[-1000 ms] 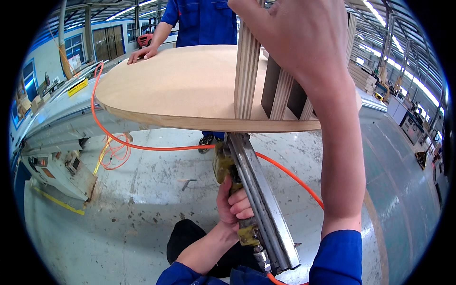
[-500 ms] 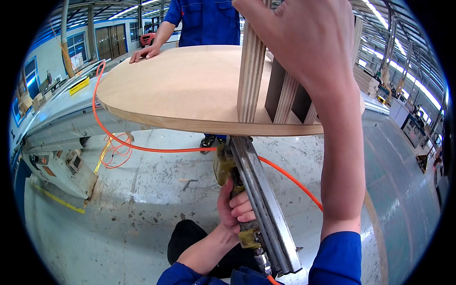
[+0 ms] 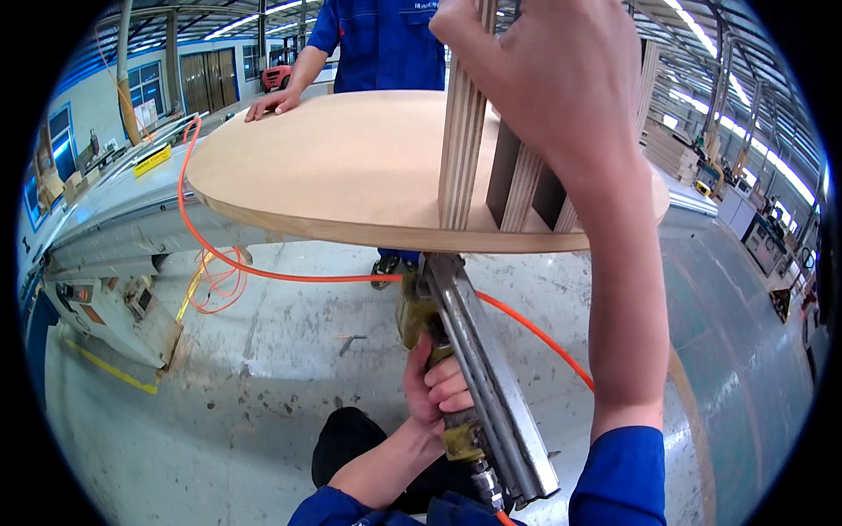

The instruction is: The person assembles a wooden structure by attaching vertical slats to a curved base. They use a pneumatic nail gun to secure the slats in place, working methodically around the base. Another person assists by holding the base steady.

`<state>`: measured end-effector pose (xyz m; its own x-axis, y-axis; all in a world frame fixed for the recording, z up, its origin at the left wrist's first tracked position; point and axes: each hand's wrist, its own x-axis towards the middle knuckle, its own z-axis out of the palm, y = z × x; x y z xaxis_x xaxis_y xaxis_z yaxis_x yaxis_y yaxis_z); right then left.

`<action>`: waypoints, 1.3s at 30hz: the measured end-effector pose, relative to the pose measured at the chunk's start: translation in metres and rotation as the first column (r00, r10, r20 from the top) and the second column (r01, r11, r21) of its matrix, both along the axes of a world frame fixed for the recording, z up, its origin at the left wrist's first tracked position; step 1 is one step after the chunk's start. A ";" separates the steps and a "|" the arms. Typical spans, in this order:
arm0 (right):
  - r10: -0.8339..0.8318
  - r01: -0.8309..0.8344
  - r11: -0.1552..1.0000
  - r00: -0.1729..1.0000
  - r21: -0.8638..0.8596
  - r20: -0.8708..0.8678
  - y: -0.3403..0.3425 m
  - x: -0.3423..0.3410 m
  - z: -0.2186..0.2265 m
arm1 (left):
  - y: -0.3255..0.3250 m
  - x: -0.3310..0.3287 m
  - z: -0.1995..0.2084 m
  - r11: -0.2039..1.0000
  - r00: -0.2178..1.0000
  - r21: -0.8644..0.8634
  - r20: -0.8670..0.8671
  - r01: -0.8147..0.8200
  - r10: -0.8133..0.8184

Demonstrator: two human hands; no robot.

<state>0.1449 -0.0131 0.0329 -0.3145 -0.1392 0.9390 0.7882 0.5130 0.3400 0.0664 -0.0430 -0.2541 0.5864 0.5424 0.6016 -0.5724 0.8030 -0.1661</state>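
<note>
Head view: the left hand (image 3: 436, 386) is wrapped, fingers closed, around the grip of a yellowed pneumatic nail gun (image 3: 474, 368), its nose pressed up against the underside of the round wooden panel (image 3: 342, 158) at its near edge. The right hand (image 3: 548, 74), arm raised straight up, clamps its fingers over the tops of upright plywood slats (image 3: 462, 149) standing on the panel near that same edge. An orange air hose (image 3: 263, 273) trails below. A co-worker's hand (image 3: 274, 103) rests flat at the far edge. Compared with half a second earlier, both hands hold the same pose; the view sits slightly lower.
</note>
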 end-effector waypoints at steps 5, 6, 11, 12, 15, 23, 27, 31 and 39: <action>-0.017 0.017 0.999 0.999 0.032 0.027 -0.017 -0.001 -0.003 | -0.014 -0.005 0.010 0.998 0.992 -0.052 -0.124 -0.030 0.024; -0.013 0.012 0.999 1.000 0.032 0.022 -0.016 -0.003 -0.004 | -0.014 -0.004 0.009 0.999 0.994 -0.035 -0.106 -0.034 0.030; -0.061 0.061 0.998 0.998 -0.003 -0.005 -0.013 -0.003 -0.004 | -0.018 -0.002 0.006 0.999 0.990 -0.039 -0.136 -0.031 0.025; -0.031 0.030 1.000 1.000 -0.002 -0.003 -0.016 -0.003 -0.003 | -0.018 -0.002 0.006 0.999 0.991 -0.043 -0.131 -0.023 0.017; 0.089 -0.089 0.993 0.996 0.077 0.009 -0.023 -0.007 -0.006 | -0.019 -0.001 0.006 0.998 0.992 -0.064 -0.123 -0.015 0.008; -0.020 0.018 0.999 0.999 0.051 0.032 -0.024 -0.008 -0.005 | -0.017 0.000 0.003 0.999 0.998 -0.044 -0.058 -0.022 0.019; -0.033 0.033 0.999 0.999 -0.002 -0.003 -0.025 -0.011 -0.005 | -0.018 0.002 0.003 0.999 0.999 -0.011 -0.043 -0.035 0.034; -0.033 0.033 0.999 0.999 0.012 0.023 -0.026 -0.008 -0.005 | -0.021 0.000 0.004 0.999 0.996 -0.011 -0.077 -0.046 0.045; -0.011 0.009 0.999 0.999 0.046 0.034 -0.026 -0.006 -0.006 | -0.021 0.003 0.000 1.000 1.000 -0.002 -0.013 -0.008 0.008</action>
<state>0.1393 -0.0390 0.0271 -0.3476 -0.1786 0.9205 0.7808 0.4884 0.3896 0.0695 -0.0639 -0.2541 0.5897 0.5484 0.5929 -0.5811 0.7979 -0.1601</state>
